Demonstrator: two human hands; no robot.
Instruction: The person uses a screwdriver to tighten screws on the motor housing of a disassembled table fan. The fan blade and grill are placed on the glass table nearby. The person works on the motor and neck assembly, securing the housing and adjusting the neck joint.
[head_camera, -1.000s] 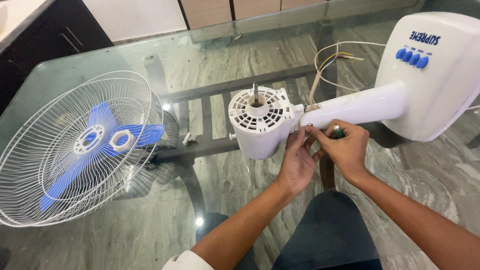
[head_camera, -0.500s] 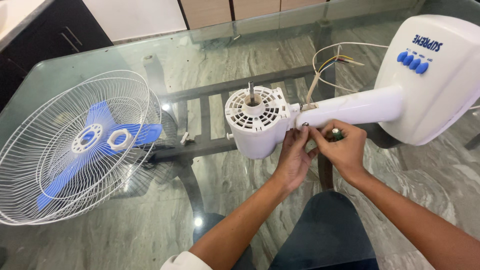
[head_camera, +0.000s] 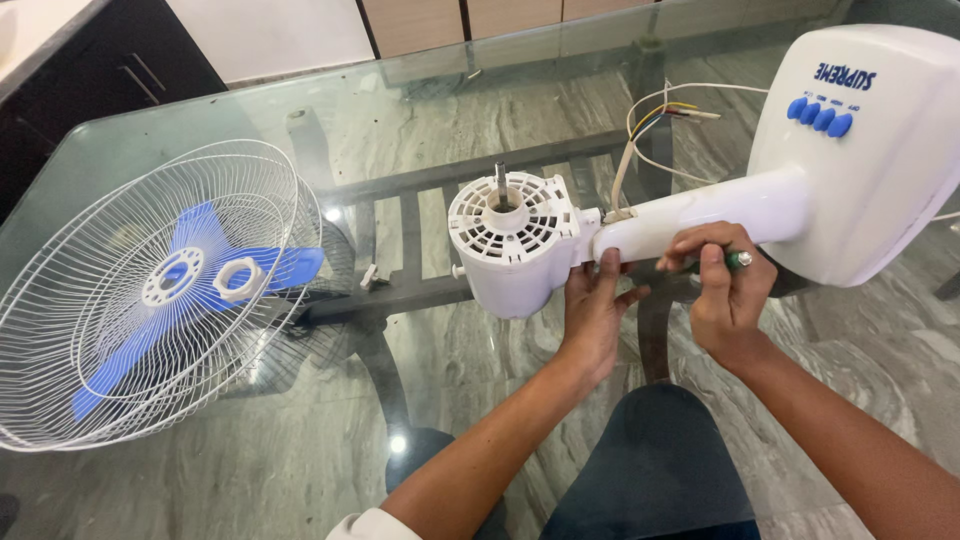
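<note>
A white fan motor housing (head_camera: 512, 240) with its bare shaft pointing up lies on the glass table, joined by a white neck (head_camera: 700, 215) to the white base (head_camera: 865, 150) with blue buttons. My left hand (head_camera: 592, 315) cups the joint between housing and neck from below. Just right of it, my right hand (head_camera: 725, 290) is closed on a green-handled screwdriver (head_camera: 736, 260), held under the neck. Loose coloured wires (head_camera: 660, 120) come out of the neck.
White wire fan guards (head_camera: 150, 300) lie at the left with blue blades (head_camera: 200, 280) and a white ring nut (head_camera: 238, 279) on top. A small white part (head_camera: 368, 277) sits beside them. A dark cabinet (head_camera: 110, 80) stands at the far left.
My right hand has shifted slightly right along the neck, apart from my left hand. The fan parts have not moved on the table.
</note>
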